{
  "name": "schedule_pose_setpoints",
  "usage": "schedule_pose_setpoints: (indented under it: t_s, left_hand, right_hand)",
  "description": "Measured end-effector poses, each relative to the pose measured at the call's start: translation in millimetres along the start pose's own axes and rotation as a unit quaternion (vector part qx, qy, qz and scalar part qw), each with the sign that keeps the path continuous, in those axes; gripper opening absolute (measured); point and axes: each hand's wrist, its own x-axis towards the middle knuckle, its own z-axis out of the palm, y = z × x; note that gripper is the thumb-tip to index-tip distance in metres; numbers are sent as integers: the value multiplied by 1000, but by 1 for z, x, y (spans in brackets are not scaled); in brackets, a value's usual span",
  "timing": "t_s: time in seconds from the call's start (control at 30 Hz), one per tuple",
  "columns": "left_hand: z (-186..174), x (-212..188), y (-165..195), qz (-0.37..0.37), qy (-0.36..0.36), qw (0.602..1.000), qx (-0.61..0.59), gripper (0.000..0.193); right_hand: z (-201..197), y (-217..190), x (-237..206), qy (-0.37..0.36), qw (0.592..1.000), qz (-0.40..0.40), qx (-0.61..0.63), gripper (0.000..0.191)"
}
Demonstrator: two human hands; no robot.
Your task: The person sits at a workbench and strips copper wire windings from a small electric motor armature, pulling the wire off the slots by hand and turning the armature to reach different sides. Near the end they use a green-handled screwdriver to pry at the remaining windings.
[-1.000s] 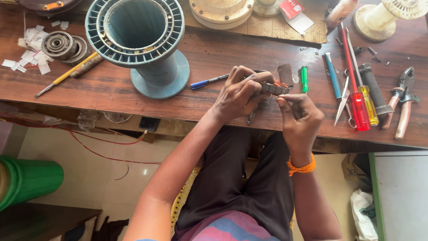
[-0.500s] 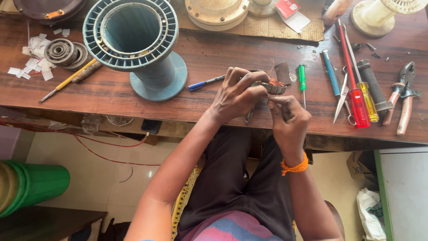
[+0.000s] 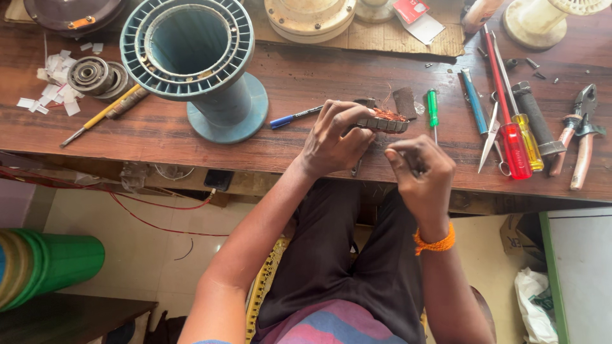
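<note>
Left hand curled, gripping small copper-wound motor core at bench edge — right hand fisted beside, contents unclear.

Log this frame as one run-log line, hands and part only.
left hand: holds copper-wound core over bench edge | right hand: pinched shut just below the core, content not visible | blue pen: on bench, left of core
</note>
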Motion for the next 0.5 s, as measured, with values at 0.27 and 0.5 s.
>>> schedule_pose_setpoints:
  t_s: [0.27,0.5]
  left_hand:
    - [-2,-1,1,-53,12,996,-64,19]
    - [-3,-1,0,-61,3,997,-53,19]
  right_hand:
    - [5,-25,54,-53,996,31,-59,8]
    - [11,-25,78,-110,990,81,-40,9]
